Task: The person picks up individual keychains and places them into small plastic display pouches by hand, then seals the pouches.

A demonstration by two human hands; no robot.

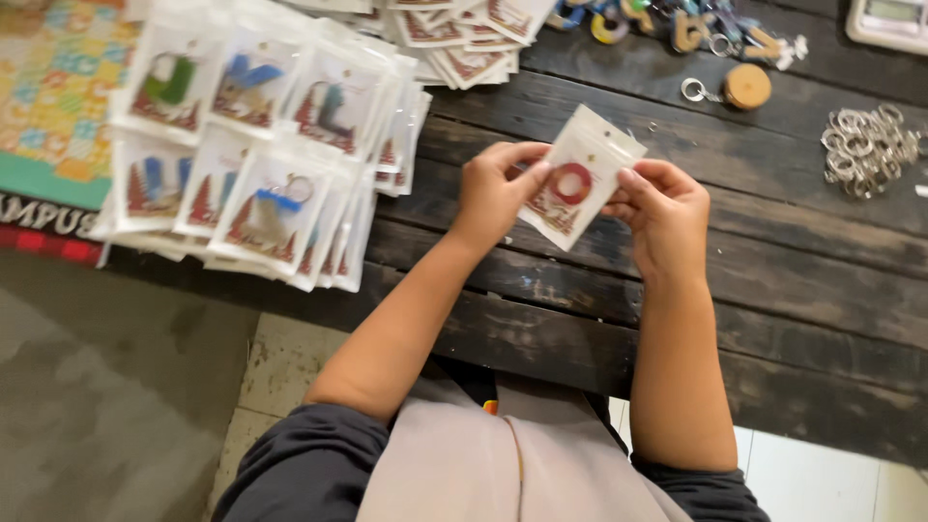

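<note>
At the far left of the dark wooden table (793, 280) we see stacks of packaged keychains (261, 145). Our left hand (498, 193) pinches the left edge of a small clear packet (580, 174) with a red ring inside, fingers closed on it. The packet sits between both hands, just above the table, its long axis tilted from lower left to upper right. Our right hand (662, 213) grips its right edge, equally near. Farther right lies a pile of metal key rings (865, 145).
</note>
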